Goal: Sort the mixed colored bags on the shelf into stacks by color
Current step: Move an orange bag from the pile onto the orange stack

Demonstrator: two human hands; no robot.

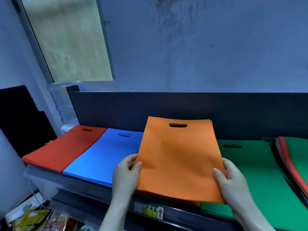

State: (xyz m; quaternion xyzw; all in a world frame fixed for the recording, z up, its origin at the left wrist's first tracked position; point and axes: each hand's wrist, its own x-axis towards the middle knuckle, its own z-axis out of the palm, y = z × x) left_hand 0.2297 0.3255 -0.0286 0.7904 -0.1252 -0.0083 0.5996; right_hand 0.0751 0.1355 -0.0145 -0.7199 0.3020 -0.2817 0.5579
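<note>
A stack of orange bags (pixel 178 157) with a cut-out handle slot is held tilted up off the shelf in the middle. My left hand (pixel 126 174) grips its left edge, thumb on top. My right hand (pixel 228 179) grips its right edge, thumb on top. A red stack (pixel 65 147) lies flat at the left, a blue stack (pixel 105 154) next to it. A green stack (pixel 260 172) lies to the right of the orange one. At the far right a mixed pile (pixel 293 157) shows red, orange and dark edges under a green bag.
The dark shelf has a front lip (pixel 93 185) bearing a yellow label with a red arrow (pixel 150 211), and a dark back panel (pixel 166 107). Colourful packets (pixel 41 220) lie below left. A clear plastic container (pixel 63 104) stands behind the red stack.
</note>
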